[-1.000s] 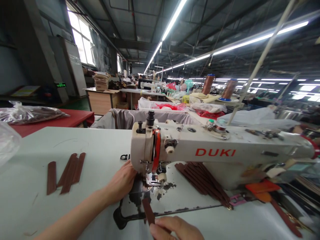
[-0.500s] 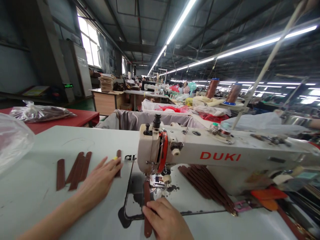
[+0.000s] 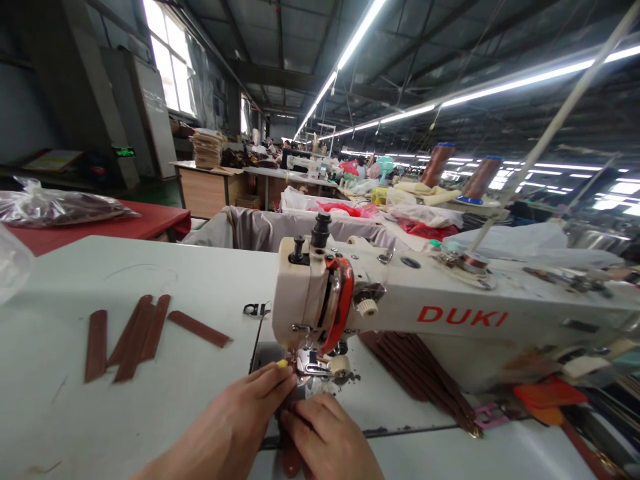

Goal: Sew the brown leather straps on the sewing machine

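Observation:
A brown leather strap runs lengthwise under the presser foot of the sewing machine. My right hand is closed on its near part, thumb and fingers pinching the edge. Close to the needle, my left hand has its fingers pressed together on the same strap, with yellow wrapping on one fingertip. Much of the strap is hidden under both hands. To the left, a single short brown piece lies slanted on the table, beside several similar brown pieces.
A bundle of long brown straps lies under the machine arm. Orange pieces rest at the right. Beyond the table stand a cloth-lined bin and a red table with a plastic bag of brown pieces.
My left hand has left the short brown piece and moved right to the strap at the needle. That piece now lies slanted, apart from the hand. My right hand stays on the strap.

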### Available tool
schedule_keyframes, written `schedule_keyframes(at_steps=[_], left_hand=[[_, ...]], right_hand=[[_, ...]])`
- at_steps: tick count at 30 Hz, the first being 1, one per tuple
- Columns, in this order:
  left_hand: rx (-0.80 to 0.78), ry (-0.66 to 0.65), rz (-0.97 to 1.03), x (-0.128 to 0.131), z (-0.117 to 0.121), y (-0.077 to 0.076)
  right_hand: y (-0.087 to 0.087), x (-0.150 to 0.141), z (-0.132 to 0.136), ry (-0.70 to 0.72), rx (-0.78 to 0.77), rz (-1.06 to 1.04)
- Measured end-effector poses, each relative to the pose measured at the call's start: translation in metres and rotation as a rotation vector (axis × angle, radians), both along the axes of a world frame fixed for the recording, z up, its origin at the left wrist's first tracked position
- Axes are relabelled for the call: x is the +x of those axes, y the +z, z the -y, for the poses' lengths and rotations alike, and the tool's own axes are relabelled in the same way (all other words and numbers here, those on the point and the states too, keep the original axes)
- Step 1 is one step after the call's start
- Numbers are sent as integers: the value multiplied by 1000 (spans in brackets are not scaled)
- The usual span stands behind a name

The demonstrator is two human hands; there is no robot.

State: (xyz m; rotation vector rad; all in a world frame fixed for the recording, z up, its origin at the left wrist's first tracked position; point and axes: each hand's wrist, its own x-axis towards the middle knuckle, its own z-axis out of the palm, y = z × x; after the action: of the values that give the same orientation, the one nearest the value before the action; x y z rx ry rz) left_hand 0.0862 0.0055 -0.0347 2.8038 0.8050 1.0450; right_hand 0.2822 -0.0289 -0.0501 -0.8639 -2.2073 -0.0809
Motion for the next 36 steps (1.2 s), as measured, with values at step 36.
schedule_keyframes(at_steps=[36], left_hand=[[-457,175,75,-8,-38,20]], right_hand=[[14,-7,13,-101,81,-185]])
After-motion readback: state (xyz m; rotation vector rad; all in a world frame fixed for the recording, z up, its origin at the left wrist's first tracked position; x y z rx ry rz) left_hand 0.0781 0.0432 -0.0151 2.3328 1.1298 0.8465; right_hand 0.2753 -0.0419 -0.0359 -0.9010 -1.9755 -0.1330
